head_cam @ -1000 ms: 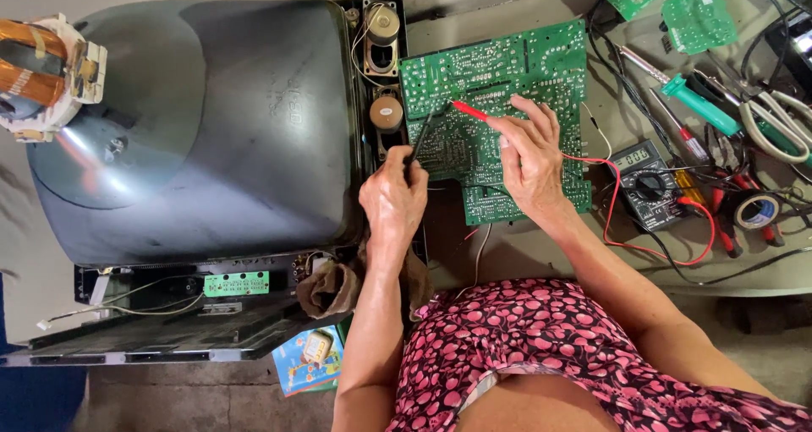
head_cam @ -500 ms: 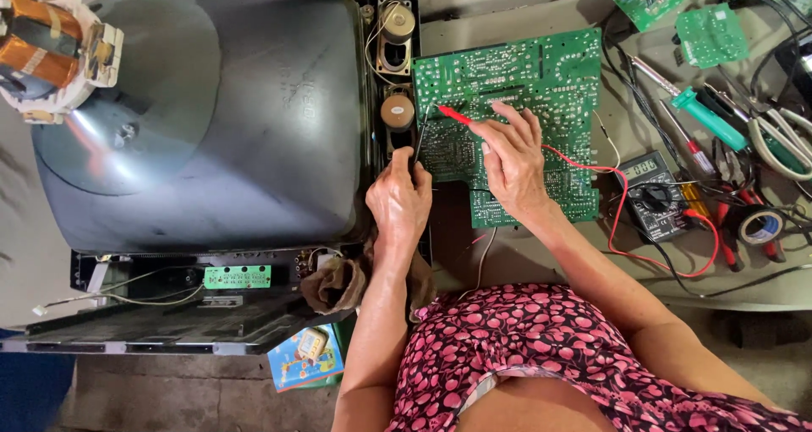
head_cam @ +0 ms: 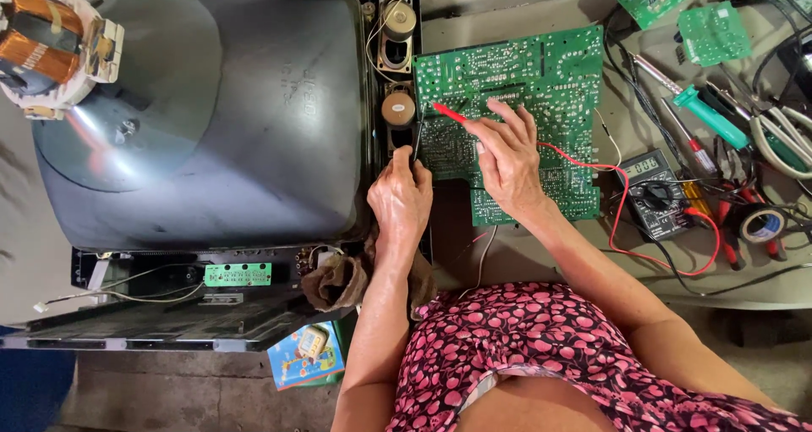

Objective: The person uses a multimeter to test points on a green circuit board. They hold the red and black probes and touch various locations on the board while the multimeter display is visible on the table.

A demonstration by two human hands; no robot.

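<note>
Head view, looking down on a repair bench. Item: large green circuit board (head_cam: 541,85), solder side up, lying flat just right of the picture tube (head_cam: 203,110) of an opened television. Right hand (head_cam: 507,157): fingers pinched together on a red test probe (head_cam: 448,113), its tip touching the board's left part; red lead (head_cam: 622,199) trails right to a small multimeter (head_cam: 655,191) beside the board. Left hand (head_cam: 399,197): closed around a black probe (head_cam: 416,140), held upright at the board's left edge, next to two round speakers (head_cam: 397,110) in the set's frame. Also present: copper deflection yoke (head_cam: 46,47) on the tube neck, top left; green-handled screwdriver (head_cam: 710,115), pliers and tape roll (head_cam: 761,225) at right; smaller green boards (head_cam: 710,30) top right; brown rag (head_cam: 338,280) under the left wrist
</note>
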